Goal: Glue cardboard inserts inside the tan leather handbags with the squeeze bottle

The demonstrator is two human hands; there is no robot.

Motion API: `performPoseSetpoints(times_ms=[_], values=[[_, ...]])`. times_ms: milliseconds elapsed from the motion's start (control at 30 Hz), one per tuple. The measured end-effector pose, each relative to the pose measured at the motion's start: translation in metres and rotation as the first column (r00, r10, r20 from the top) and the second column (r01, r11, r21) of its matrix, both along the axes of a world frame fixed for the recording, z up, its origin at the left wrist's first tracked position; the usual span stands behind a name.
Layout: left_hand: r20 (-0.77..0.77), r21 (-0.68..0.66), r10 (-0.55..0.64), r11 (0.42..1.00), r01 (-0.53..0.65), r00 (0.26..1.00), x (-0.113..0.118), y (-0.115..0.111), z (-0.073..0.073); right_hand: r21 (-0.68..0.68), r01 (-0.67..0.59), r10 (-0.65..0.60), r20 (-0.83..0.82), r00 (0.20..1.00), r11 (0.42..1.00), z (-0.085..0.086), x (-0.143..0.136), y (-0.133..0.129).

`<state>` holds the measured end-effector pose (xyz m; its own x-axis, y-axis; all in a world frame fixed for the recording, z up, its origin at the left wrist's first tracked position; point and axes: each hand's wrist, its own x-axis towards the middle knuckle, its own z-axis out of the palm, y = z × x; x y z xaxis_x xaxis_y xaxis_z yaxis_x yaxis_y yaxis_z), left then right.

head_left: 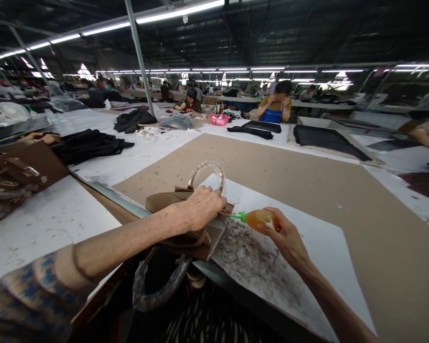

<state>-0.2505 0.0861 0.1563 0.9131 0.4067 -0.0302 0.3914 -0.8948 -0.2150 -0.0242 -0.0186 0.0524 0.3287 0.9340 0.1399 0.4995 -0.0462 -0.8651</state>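
My left hand (205,207) is closed on the upper edge of a brown bag (164,201) at the table's front edge. One bag handle wrapped in clear plastic (208,166) stands up behind the hand; another wrapped handle (157,290) hangs down in front. My right hand (280,231) grips a squeeze bottle (260,220) of amber liquid, lying nearly level. Its green nozzle (239,216) points left, at the bag's edge by my left fingers. Whether the tip touches the bag is too small to tell.
A stained white sheet (307,238) lies on brown board (271,166). Another brown bag (25,176) and black cloth (89,145) are at left. Across the table are a pink basket (219,119) and a person in a blue apron (271,113); someone's arm (427,131) reaches in at far right.
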Motion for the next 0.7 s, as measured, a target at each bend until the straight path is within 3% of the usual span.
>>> performPoseSetpoints(times_ms=[167, 367, 567, 700], values=[[0.015, 0.016, 0.003, 1.0, -0.004, 1.0, -0.002, -0.002, -0.003, -0.027, -0.042, 0.041, -0.038, 0.998, 0.999, 0.0, 0.003, -0.007], [-0.008, 0.003, 0.021, 1.0, -0.021, 1.0, -0.003, -0.007, -0.004, -0.014, -0.082, 0.077, -0.198, 0.977, 0.997, -0.002, 0.002, -0.008], [-0.01, -0.011, 0.043, 0.999, -0.044, 0.999, -0.004, -0.012, -0.005, 0.015, -0.033, 0.036, -0.202, 0.979, 0.999, -0.012, 0.003, 0.001], [-0.01, -0.038, 0.048, 0.998, -0.048, 0.999, -0.006, -0.012, -0.006, -0.002, -0.055, 0.054, -0.197, 0.979, 0.998, -0.009, -0.001, -0.002]])
